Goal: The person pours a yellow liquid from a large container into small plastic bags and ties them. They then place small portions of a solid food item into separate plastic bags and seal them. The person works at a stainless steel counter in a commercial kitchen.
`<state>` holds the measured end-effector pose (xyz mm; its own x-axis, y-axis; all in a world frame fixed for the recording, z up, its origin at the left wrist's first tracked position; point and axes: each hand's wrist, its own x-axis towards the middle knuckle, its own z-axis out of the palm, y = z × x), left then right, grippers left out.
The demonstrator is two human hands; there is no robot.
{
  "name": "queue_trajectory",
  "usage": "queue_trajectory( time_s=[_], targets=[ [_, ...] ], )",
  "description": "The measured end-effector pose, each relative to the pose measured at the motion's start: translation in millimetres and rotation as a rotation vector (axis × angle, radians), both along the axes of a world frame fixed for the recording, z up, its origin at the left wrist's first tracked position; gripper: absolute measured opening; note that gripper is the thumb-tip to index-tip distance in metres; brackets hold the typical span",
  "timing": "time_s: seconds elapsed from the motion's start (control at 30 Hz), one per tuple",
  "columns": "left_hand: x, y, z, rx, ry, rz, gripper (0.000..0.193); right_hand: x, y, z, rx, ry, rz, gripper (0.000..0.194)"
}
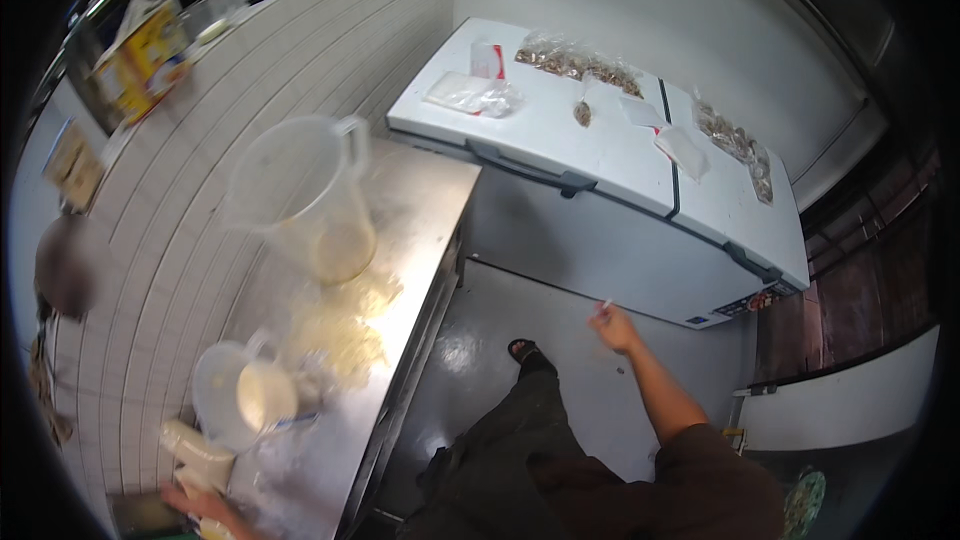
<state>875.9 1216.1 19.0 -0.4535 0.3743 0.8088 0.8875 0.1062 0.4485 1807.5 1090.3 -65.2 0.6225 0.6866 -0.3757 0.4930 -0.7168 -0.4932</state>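
Observation:
At the lower left, my left hand [199, 504] lies against a pale filled bag [192, 477] on the steel table [300, 491]; blur hides whether its fingers grip. A cream-coloured filled bag [196, 450] lies just beyond. My right hand [616, 328] hangs over the floor with curled fingers, pinching a small white item [606, 305] too small to identify. A translucent plastic pitcher [214, 394] lies tilted near the bags, with a smaller container of cream-coloured content [266, 397] at its mouth. Farther up stands a large translucent measuring jug [300, 187], with a little residue low inside.
Pale yellowish liquid [337, 330] is spilled across the tabletop. A white chest freezer [592, 240] stands ahead, bearing clear bags of brownish pieces [577, 67] and plastic packets [472, 94]. A tiled wall [300, 67] borders the table's left. Another person [71, 266] is beyond it.

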Motion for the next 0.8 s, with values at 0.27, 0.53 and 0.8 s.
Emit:
queue_trajectory(
  time_s=[0.27,0.53,0.8],
  targets=[
    [312,-2,149,0.348,0.520,0.321,0.037,385,243,86,0.760,-0.627,-0.101,0.036],
    [455,23,199,0.249,0.648,0.331,0.042,488,367,79,0.210,-0.787,-0.116,0.034],
    [494,36,227,0.404,0.489,0.238,0.053,511,362,157,0.396,-0.855,-0.042,0.033]
  ],
)
